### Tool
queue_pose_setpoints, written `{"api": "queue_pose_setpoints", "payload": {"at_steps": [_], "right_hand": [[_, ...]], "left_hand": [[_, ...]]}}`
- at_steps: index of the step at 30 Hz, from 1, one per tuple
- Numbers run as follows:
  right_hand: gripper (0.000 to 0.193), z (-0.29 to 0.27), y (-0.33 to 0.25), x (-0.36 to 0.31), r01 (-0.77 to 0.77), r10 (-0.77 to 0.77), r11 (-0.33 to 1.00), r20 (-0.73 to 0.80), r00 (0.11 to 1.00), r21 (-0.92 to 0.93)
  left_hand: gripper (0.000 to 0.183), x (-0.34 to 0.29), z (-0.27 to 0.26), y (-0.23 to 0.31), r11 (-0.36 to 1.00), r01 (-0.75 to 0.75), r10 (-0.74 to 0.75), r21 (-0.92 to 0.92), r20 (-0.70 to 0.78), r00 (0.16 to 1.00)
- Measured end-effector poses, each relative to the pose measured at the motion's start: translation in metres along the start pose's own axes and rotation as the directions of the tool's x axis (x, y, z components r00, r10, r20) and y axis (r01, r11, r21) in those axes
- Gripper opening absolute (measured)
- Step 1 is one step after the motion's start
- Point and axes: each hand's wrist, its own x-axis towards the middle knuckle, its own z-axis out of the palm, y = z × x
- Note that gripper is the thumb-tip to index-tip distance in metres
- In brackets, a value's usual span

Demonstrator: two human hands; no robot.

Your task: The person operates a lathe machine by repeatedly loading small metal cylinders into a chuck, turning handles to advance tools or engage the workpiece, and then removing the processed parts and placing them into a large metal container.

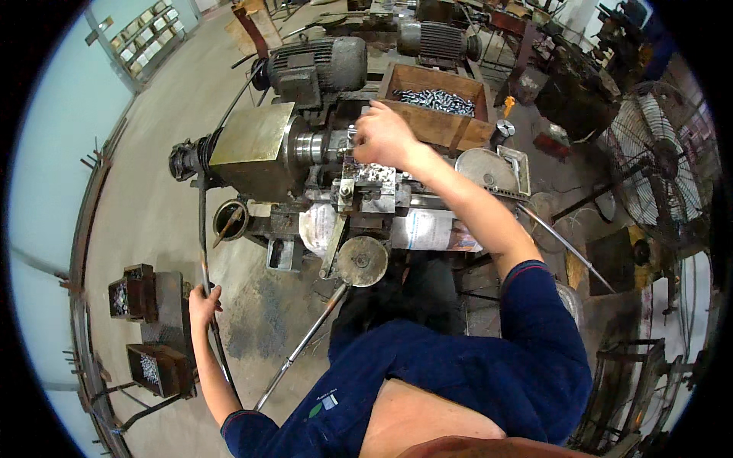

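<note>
My left hand [203,305] is wrapped round a long dark lever [202,244] that runs up to the left end of a small lathe's headstock [256,149]. My right hand [384,137] is at the shiny spindle [309,148], its fingers curled together. Whatever they hold is hidden behind the fingers. Just below that hand, metal chips cover the tool slide [374,175]. A round grey disc [362,262] is on the near side of the machine.
Behind the lathe sits a wooden box [435,126] of small metal parts, beside a finned motor [321,65]. A round lid [486,169] lies at the right, with a large fan [657,160] beyond. Part bins [162,370] stand at the lower left. A pole [301,347] slants near my body.
</note>
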Motion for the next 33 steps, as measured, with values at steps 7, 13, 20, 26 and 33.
{"api": "queue_pose_setpoints", "payload": {"at_steps": [7, 13, 20, 26, 33], "right_hand": [[0.035, -0.037, 0.088, -0.038, -0.459, 0.463, 0.886, 0.065, 0.884, -0.064], [0.055, -0.032, 0.072, -0.101, -0.383, 0.391, 0.907, -0.014, 0.92, 0.175], [0.041, -0.049, 0.097, -0.282, -0.737, 0.778, 0.568, 0.053, 0.626, 0.366], [0.041, -0.081, 0.077, -0.478, -0.974, 0.983, 0.171, -0.089, 0.159, 0.146], [0.034, -0.021, 0.034, -0.671, -0.923, 0.982, -0.185, -0.017, -0.19, -0.338]], "left_hand": [[0.024, 0.041, 0.013, 0.007, 0.963, 0.003, 0.011, -0.269, 0.049, 0.999], [0.027, 0.031, 0.012, 0.005, 0.912, -0.007, 0.024, -0.409, 0.035, 0.999], [0.029, 0.045, 0.014, -0.008, 0.925, -0.038, 0.051, -0.378, 0.026, 0.998], [0.033, 0.047, 0.007, -0.029, 0.903, 0.053, -0.015, -0.427, 0.092, 0.996], [0.041, 0.043, 0.009, 0.0, 0.938, 0.079, -0.026, -0.337, 0.158, 0.987]]}}
